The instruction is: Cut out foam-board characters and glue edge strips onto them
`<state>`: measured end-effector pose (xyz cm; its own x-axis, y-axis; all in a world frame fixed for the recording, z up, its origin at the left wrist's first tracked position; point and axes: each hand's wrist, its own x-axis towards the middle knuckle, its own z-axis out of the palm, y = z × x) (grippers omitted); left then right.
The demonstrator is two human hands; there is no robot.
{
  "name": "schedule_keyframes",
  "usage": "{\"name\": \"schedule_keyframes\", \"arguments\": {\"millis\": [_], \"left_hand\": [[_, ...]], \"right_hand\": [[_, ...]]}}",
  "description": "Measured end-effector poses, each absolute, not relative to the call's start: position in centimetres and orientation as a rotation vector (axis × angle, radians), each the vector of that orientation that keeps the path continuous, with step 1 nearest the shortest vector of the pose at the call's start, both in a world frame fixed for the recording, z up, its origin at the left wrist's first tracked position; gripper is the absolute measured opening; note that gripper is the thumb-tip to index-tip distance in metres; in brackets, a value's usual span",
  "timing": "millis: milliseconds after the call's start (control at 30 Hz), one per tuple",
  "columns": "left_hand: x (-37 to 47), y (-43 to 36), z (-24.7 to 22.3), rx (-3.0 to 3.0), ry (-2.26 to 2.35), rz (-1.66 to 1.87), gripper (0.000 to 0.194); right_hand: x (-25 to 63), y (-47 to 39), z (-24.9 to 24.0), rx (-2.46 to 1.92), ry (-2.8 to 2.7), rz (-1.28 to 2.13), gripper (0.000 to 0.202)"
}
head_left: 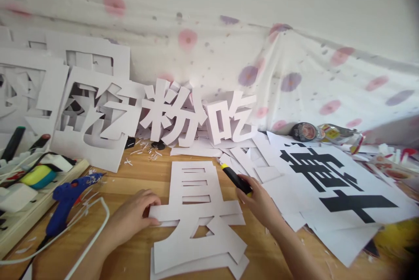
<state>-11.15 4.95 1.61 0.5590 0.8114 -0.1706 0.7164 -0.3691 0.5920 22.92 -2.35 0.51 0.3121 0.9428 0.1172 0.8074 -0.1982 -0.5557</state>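
Observation:
A white foam-board cut-out of a Chinese character [203,184] lies on the wooden table in front of me, with a second matching white piece [183,269] showing beneath it, slightly offset. The fingers of my left hand [137,212] pinch the left arm of the cut-out at its edge. To the right of the cut-out, my right hand [257,197] is closed around a black and yellow utility knife [235,178]. The knife points up and left, close to the cut-out's right edge; whether its blade is out cannot be made out.
Finished raised white characters [173,112] stand at the back. Left are stencil boards [94,149], a power strip [16,223] and a blue glue gun [67,197] with a loose white cable. At right lie printed black-character sheets [356,206], paper scraps [244,162] and a bottle [322,132].

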Motion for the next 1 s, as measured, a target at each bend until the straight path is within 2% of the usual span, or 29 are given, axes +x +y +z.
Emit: {"name": "schedule_keyframes", "arguments": {"millis": [300, 600, 767, 900, 933, 1000], "left_hand": [[-10.9, 4.5, 1.4, 2.139, 1.159, 0.249, 0.035], [-10.5, 4.2, 1.9, 2.106, 1.142, 0.155, 0.034], [-10.8, 4.5, 2.0, 2.059, 1.160, 0.156, 0.035], [-11.2, 4.9, 1.4, 2.039, 1.155, 0.191, 0.034], [-11.2, 4.9, 1.3, 2.033, 1.165, 0.193, 0.034], [-11.3, 5.0, 1.3, 2.030, 1.188, 0.188, 0.033]], "right_hand": [[25.8, 2.3, -0.6, -2.239, -1.526, 0.231, 0.044], [26.9, 2.7, -1.8, -2.398, -1.498, 0.053, 0.045], [26.4, 1.5, -0.7, -2.348, -1.616, 0.007, 0.047], [24.9, -1.2, 1.4, -2.127, -1.941, 0.314, 0.044], [24.5, -2.1, 1.7, -2.019, -2.058, 0.513, 0.048], [23.8, -3.6, 2.1, -1.989, -2.138, 0.651, 0.055]]}}
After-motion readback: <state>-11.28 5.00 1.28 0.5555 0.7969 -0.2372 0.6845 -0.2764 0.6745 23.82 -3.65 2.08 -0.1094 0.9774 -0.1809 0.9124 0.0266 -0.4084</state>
